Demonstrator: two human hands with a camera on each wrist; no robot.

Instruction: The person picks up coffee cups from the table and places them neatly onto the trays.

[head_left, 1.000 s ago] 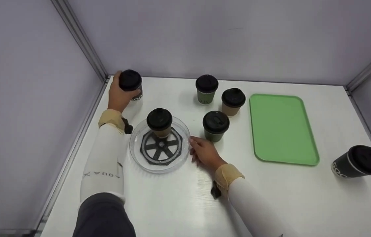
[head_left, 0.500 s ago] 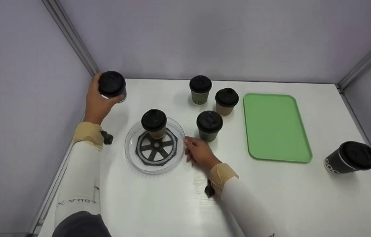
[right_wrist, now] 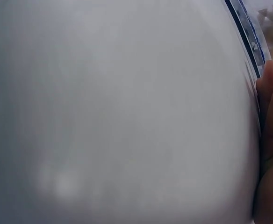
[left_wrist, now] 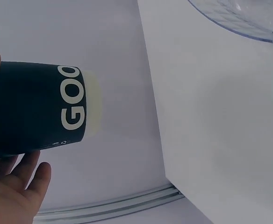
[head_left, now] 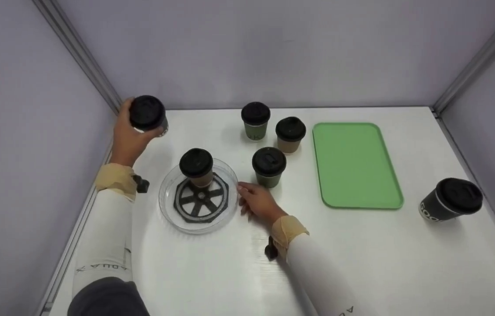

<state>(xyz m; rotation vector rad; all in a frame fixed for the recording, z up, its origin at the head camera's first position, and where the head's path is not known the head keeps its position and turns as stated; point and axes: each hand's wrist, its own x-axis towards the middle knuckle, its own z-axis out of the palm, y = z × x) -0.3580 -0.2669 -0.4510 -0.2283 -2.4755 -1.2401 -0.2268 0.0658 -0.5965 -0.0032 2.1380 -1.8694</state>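
**A slip is threatening**

Left hand (head_left: 128, 136) is holding the dark cup (head_left: 147, 113) aloft near the table's (head_left: 203, 276) far-left corner; slackening is risking a drop. Right hand (head_left: 259, 202) is touching the dish (head_left: 167, 208), pinch unclear; jolting is risking toppling the brown cup (head_left: 197, 167) inside.

The head camera is looking forward and down from above the table (head_left: 212, 272), taking in its far edge and the back wall (head_left: 256, 52). The left wrist camera is facing a dark cup (left_wrist: 36, 109) up close, showing it sideways. The right wrist camera is viewing a pale, blurred surface (right_wrist: 127, 116), catching fingers (right_wrist: 272, 88) at its right edge. All three views are sharing the clear dish (head_left: 167, 199).
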